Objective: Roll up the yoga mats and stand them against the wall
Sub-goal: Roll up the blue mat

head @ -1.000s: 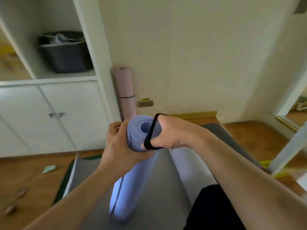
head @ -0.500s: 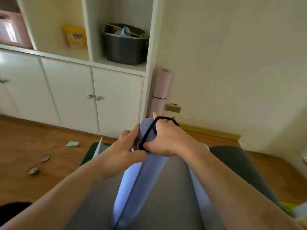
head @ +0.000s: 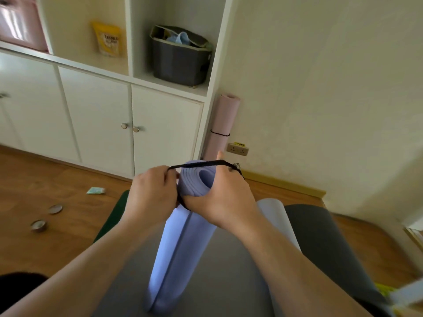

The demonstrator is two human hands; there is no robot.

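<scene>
Now your left hand [head: 152,193] has left the blue mat [head: 183,227] to pinch the black band [head: 196,165], stretching it over the roll's top at centre; your right hand [head: 225,197] grips roll and band. At one o'clock the pink mat [head: 223,124] stands ready.

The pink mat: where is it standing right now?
In the head view the pink mat stands rolled and upright just right of centre, in the corner between the white cabinet and the wall, left of the socket.

Head-worn view, forward and down, close.
</scene>
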